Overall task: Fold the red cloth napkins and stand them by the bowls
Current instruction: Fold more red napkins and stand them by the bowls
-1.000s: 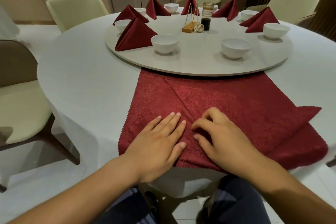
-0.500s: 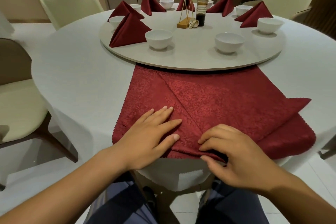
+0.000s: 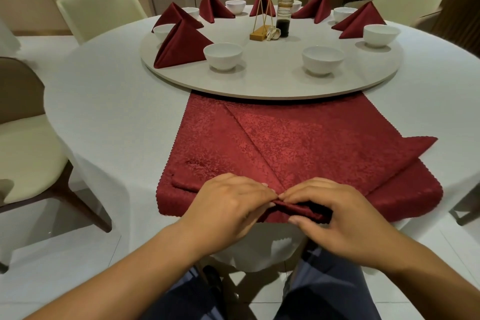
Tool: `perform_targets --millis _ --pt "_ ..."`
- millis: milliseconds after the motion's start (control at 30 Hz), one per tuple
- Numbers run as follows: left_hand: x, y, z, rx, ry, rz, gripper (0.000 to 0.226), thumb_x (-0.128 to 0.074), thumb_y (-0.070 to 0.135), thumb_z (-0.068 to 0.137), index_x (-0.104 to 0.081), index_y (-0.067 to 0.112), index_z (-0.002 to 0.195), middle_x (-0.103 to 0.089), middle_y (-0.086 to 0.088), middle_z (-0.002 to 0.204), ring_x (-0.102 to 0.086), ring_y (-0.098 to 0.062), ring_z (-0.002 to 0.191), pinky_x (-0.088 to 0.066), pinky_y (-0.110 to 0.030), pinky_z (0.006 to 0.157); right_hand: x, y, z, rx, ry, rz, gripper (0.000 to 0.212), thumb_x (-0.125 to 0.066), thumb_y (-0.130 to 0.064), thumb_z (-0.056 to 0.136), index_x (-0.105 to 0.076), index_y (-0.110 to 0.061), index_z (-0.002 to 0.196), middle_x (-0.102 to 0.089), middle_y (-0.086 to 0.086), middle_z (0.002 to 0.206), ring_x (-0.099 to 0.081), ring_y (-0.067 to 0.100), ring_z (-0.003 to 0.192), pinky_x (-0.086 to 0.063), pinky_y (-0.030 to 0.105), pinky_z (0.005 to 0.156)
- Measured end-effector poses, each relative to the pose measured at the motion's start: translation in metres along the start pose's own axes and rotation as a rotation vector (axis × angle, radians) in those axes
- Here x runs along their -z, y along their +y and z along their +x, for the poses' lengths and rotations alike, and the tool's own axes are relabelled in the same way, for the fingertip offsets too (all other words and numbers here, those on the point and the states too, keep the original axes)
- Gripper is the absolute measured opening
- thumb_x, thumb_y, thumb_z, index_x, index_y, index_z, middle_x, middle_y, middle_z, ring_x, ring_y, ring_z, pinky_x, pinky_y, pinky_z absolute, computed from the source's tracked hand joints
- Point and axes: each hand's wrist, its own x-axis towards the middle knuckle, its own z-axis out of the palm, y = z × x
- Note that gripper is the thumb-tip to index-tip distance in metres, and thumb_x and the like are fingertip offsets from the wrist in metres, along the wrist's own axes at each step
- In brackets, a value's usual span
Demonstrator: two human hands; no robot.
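Observation:
A red cloth napkin (image 3: 291, 143) lies on the white tablecloth at the table's near edge, its top layer folded into a triangle. My left hand (image 3: 228, 202) and my right hand (image 3: 327, 213) meet at the napkin's near tip and pinch a narrow rolled-up strip of it. On the round turntable (image 3: 259, 83) beyond, several folded red napkins stand as pyramids beside white bowls, the nearest pyramid (image 3: 181, 44) next to a bowl (image 3: 223, 56). Another bowl (image 3: 322, 60) has no napkin beside it.
A gold triangular stand (image 3: 262, 22) and a glass jar with dark liquid (image 3: 284, 17) sit at the turntable's centre. Pale green chairs ring the table, one at the left (image 3: 23, 148), others behind. My knees are below the table edge.
My left hand slid from lying flat on the cloth back to the near edge. Both hands now pinch the napkin's tip and have turned it up into a small roll.

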Motion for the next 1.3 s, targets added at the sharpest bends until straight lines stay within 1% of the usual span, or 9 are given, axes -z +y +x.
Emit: perform_targets --millis 333,600,700,767,833,967,1067,1200,1300 --pt "0.0 -0.014 -0.014 -0.01 0.021 0.057 0.027 -0.074 0.011 0.083 -0.078 0.016 0.11 -0.076 0.005 0.113 -0.07 -0.008 0.11 -0.059 -0.031 0.085 0.0 0.0 0.006 -0.125 0.037 0.101 0.016 -0.064 -0.033 0.092 -0.076 -0.035 0.103 -0.072 -0.02 0.086 -0.069 0.006 0.081 -0.054 0.031 0.068" --pt "0.043 -0.061 -0.039 0.166 -0.055 0.203 0.039 -0.048 0.024 0.087 -0.078 0.018 0.112 -0.075 0.003 0.115 -0.074 -0.016 0.101 -0.062 -0.038 0.075 0.002 -0.007 0.008 -0.172 0.05 0.155 0.019 -0.061 -0.04 0.087 -0.076 -0.036 0.098 -0.072 -0.024 0.085 -0.07 0.003 0.079 -0.052 0.021 0.067" --pt "0.052 -0.074 -0.045 0.281 -0.11 0.222 0.044 -0.043 0.026 0.086 -0.077 0.021 0.114 -0.073 0.003 0.122 -0.073 -0.021 0.107 -0.061 -0.042 0.08 0.001 -0.006 0.007 -0.199 0.073 0.168 0.013 -0.067 -0.033 0.088 -0.077 -0.036 0.096 -0.073 -0.023 0.087 -0.07 0.002 0.084 -0.053 0.02 0.072" --pt "0.059 -0.079 -0.045 0.422 -0.167 0.146 0.046 -0.045 0.038 0.086 -0.073 0.027 0.121 -0.066 0.005 0.134 -0.065 -0.021 0.12 -0.054 -0.038 0.094 0.0 -0.006 0.006 -0.202 0.069 0.146 0.014 -0.073 -0.023 0.089 -0.077 -0.034 0.096 -0.073 -0.022 0.092 -0.069 0.002 0.091 -0.053 0.023 0.079" --pt "0.065 -0.079 -0.044 0.534 -0.225 0.008 0.059 -0.05 0.065 0.083 -0.065 0.035 0.131 -0.058 0.013 0.139 -0.053 -0.011 0.128 -0.044 -0.032 0.105 0.0 -0.009 0.006 -0.176 0.055 0.112 0.013 -0.076 -0.025 0.086 -0.076 -0.034 0.096 -0.071 -0.022 0.1 -0.067 0.002 0.1 -0.051 0.021 0.087" --pt "0.076 -0.073 -0.035 0.699 -0.286 -0.104 0.098 -0.052 0.098 0.058 -0.053 0.041 0.138 -0.052 0.02 0.126 -0.047 -0.004 0.118 -0.042 -0.031 0.103 0.002 -0.023 0.009 -0.171 0.013 0.009 0.026 -0.066 -0.059 0.083 -0.071 -0.038 0.098 -0.062 -0.024 0.11 -0.058 0.002 0.114 -0.043 0.018 0.095" --pt "0.076 -0.071 -0.03 0.826 -0.224 -0.162 0.088 -0.063 0.092 0.058 -0.056 0.041 0.129 -0.056 0.017 0.114 -0.054 -0.001 0.1 -0.046 -0.023 0.083 -0.001 -0.024 0.014 -0.258 0.036 -0.033 0.022 -0.066 -0.057 0.084 -0.067 -0.04 0.099 -0.06 -0.021 0.102 -0.059 0.001 0.1 -0.045 0.018 0.083" --pt "0.075 -0.067 -0.023 0.961 -0.13 -0.363 0.047 -0.086 0.051 0.067 -0.066 0.037 0.108 -0.068 0.001 0.098 -0.059 -0.001 0.071 -0.048 -0.023 0.061 -0.005 -0.027 0.029 -0.415 0.038 0.097 0.022 -0.077 -0.04 0.081 -0.066 -0.04 0.099 -0.063 -0.014 0.083 -0.058 0.001 0.067 -0.047 0.017 0.063" --pt "0.077 -0.069 -0.021 1.023 -0.048 -0.525 0.04 -0.09 0.039 0.065 -0.072 0.034 0.099 -0.071 -0.01 0.097 -0.067 -0.019 0.077 -0.056 -0.039 0.077 -0.01 -0.026 0.042 -0.46 0.047 0.161 0.022 -0.079 -0.03 0.083 -0.066 -0.036 0.098 -0.062 -0.009 0.076 -0.051 0.001 0.055 -0.05 0.026 0.059"
